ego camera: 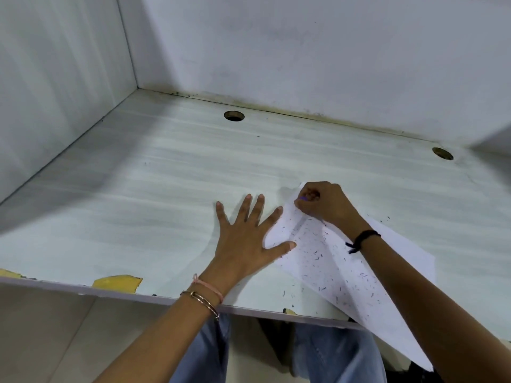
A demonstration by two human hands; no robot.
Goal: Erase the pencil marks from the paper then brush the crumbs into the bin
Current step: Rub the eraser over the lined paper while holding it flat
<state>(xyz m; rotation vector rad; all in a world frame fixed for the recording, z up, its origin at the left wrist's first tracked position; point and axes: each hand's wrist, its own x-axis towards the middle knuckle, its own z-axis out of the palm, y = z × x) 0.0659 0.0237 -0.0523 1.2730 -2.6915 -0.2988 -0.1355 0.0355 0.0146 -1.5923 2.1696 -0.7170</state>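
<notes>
A white sheet of paper (326,261) lies on the pale desk (171,183) at the right, creased along its length and hanging over the front edge. Dark eraser crumbs (315,252) are strewn over it. My left hand (246,239) rests flat with spread fingers, thumb and forefinger pressing the sheet's left edge. My right hand (323,203) grips the paper's far corner, and a small purple object (303,199) shows between its fingers. What that object is I cannot tell. No bin shows in view.
Two round cable holes (234,116) (442,153) sit near the back wall. A side panel (55,78) closes the desk on the left. Chipped yellow patches (117,281) mark the front edge (110,293). A few crumbs lie on the desk near that edge.
</notes>
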